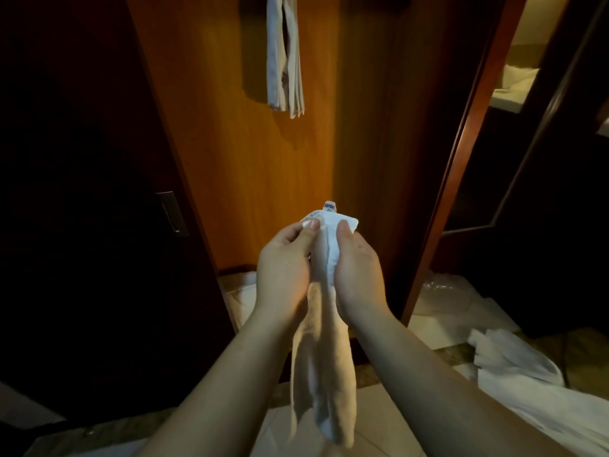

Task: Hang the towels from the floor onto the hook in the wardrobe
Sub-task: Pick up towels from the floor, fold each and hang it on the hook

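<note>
To the left of your hands stands a dark wardrobe door (82, 209) with one metal pull handle (172, 212) on it. Your left hand (285, 268) curls round the upper end of one white towel (324, 351), thumb pressed near its top edge. Your right hand (357, 275) grips the same towel from the other side, thumb also near the top, so the bunched corner and its small tag (330, 206) stick up just above both thumbs. The rest of that towel hangs down between your forearms.

Above and beyond your hands, inside the open wardrobe (230, 159), hanging towels (285, 57) drape down against the wooden back panel; they look like two, though the folds make the count uncertain, and the hook itself lies out of view. Low to the right of your right hand, a heap of white towels (514, 367) lies on the tiled floor (379, 417); you cannot count them apart.
</note>
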The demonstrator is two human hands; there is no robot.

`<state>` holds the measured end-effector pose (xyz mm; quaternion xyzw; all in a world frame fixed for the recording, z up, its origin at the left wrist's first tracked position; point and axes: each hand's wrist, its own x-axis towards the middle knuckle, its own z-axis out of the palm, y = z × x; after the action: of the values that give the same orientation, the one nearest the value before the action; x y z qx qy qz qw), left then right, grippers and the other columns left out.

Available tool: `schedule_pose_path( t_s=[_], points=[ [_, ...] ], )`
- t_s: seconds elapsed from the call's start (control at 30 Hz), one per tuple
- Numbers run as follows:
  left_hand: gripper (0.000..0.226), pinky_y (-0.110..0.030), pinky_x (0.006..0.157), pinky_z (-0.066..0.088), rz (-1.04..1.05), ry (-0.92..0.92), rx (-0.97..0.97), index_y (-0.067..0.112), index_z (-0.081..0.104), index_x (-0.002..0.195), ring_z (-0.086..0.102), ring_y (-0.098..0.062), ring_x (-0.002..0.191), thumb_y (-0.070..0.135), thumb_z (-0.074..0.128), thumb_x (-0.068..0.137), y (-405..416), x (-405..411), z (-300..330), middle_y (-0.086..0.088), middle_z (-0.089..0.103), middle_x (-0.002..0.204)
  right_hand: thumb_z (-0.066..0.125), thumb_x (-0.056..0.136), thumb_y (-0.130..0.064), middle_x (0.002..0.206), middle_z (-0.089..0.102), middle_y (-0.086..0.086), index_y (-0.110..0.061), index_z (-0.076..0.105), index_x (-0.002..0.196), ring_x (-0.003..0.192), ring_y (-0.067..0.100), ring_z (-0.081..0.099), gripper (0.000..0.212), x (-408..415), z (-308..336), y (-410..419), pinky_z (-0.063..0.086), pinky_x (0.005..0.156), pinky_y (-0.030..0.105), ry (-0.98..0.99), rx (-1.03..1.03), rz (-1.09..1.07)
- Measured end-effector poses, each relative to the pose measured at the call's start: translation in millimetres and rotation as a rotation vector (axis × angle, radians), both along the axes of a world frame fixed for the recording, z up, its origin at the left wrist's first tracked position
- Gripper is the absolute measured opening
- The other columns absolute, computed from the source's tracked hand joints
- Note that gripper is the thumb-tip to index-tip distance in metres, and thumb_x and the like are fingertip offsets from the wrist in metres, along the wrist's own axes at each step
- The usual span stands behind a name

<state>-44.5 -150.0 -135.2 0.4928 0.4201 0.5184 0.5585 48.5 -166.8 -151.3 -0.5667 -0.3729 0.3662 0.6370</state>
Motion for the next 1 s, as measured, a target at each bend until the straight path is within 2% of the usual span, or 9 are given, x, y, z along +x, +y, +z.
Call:
schedule_pose_path(
  t_s=[0.3, 0.43, 0.53, 0.63, 0.73, 0.8, 0.87, 0.93, 1.0],
  points=[
    [0.014, -0.013, 0.059, 0.054, -0.028, -0.030, 0.022, 0.034, 0.074, 0.095, 0.073, 0.001, 0.082, 0.030, 0.061, 0.098, 0.5, 4.2, 6.3, 0.013, 0.077, 0.089, 0.036, 0.104, -0.051, 0.085, 0.071, -0.002, -0.026, 0.068, 0.100, 0.078, 0.003, 0.067, 0.040, 5.1, 1.3, -9.9, 0.047, 0.056, 0.008, -0.173, 0.107, 0.066],
    [0.032, -0.030, 0.088, 0.057, -0.067, -0.015, -0.039, 0.021, 0.074, 0.114, 0.073, -0.011, 0.100, 0.041, 0.054, 0.100, -5.8, 2.6, 11.5, -0.001, 0.077, 0.105, 0.037, 0.108, -0.042, 0.095, 0.065, -0.039, -0.048, 0.054, 0.118, 0.096, -0.022, 0.058, 0.021, 9.3, 3.8, -12.3, 0.039, 0.070, -0.005, -0.292, 0.111, 0.277],
    [0.051, -0.039, 0.103, 0.050, -0.156, -0.013, -0.130, 0.008, 0.064, 0.128, 0.068, -0.023, 0.112, 0.046, 0.045, 0.102, -6.2, -2.4, 15.1, -0.014, 0.071, 0.118, 0.051, 0.104, -0.028, 0.092, 0.065, -0.030, -0.048, 0.056, 0.103, 0.084, -0.015, 0.061, 0.020, 13.4, -0.4, -11.0, 0.041, 0.064, -0.002, -0.415, 0.125, 0.258],
    [0.051, -0.019, 0.086, 0.056, -0.221, 0.084, -0.081, 0.017, 0.070, 0.124, 0.072, -0.002, 0.096, 0.050, 0.037, 0.104, -0.9, -7.1, 9.8, 0.007, 0.078, 0.100, 0.055, 0.099, -0.019, 0.080, 0.064, -0.008, -0.030, 0.062, 0.098, 0.067, 0.003, 0.060, 0.013, 11.8, -7.0, -9.1, 0.047, 0.057, 0.013, -0.442, 0.136, 0.217],
    [0.046, -0.003, 0.058, 0.047, -0.224, 0.155, 0.001, 0.031, 0.073, 0.110, 0.059, 0.026, 0.073, 0.051, 0.033, 0.104, 0.0, -7.0, 6.3, 0.037, 0.066, 0.069, 0.054, 0.101, -0.018, 0.086, 0.068, 0.002, -0.028, 0.063, 0.099, 0.078, 0.014, 0.065, 0.013, 6.4, -8.5, -7.4, 0.054, 0.068, 0.026, -0.426, 0.193, 0.177],
    [0.041, -0.013, 0.060, 0.041, -0.213, 0.226, 0.024, 0.041, 0.070, 0.091, 0.049, 0.032, 0.060, 0.055, 0.032, 0.101, -1.0, -5.0, 8.4, 0.045, 0.054, 0.055, 0.051, 0.103, -0.022, 0.092, 0.069, 0.002, -0.035, 0.063, 0.097, 0.084, 0.013, 0.067, 0.019, 3.2, -9.1, -5.8, 0.054, 0.072, 0.025, -0.393, 0.221, 0.129],
    [0.050, -0.015, 0.067, 0.030, -0.204, 0.300, 0.043, 0.041, 0.071, 0.093, 0.053, 0.027, 0.067, 0.066, 0.028, 0.092, -0.4, -7.1, 10.5, 0.047, 0.053, 0.057, 0.048, 0.106, -0.022, 0.096, 0.071, -0.005, -0.034, 0.065, 0.105, 0.087, 0.005, 0.068, 0.020, 2.4, -9.8, -3.6, 0.055, 0.070, 0.026, -0.341, 0.200, 0.104],
    [0.065, -0.013, 0.076, 0.031, -0.215, 0.329, 0.129, 0.038, 0.074, 0.109, 0.054, 0.026, 0.086, 0.072, 0.025, 0.084, -0.1, -14.2, 7.5, 0.049, 0.059, 0.077, 0.047, 0.106, -0.023, 0.099, 0.072, -0.021, -0.029, 0.066, 0.124, 0.091, -0.005, 0.067, 0.027, 6.2, -8.9, 0.0, 0.052, 0.071, 0.014, -0.315, 0.183, 0.081],
    [0.053, -0.018, 0.092, 0.040, -0.149, 0.290, 0.268, 0.033, 0.075, 0.113, 0.056, 0.020, 0.105, 0.064, 0.035, 0.096, 2.6, -23.7, 2.7, 0.038, 0.067, 0.100, 0.046, 0.107, -0.033, 0.093, 0.073, -0.015, -0.030, 0.069, 0.119, 0.082, 0.004, 0.069, 0.026, 12.5, -5.0, 3.3, 0.052, 0.063, 0.019, -0.315, 0.178, 0.032]
  ],
)
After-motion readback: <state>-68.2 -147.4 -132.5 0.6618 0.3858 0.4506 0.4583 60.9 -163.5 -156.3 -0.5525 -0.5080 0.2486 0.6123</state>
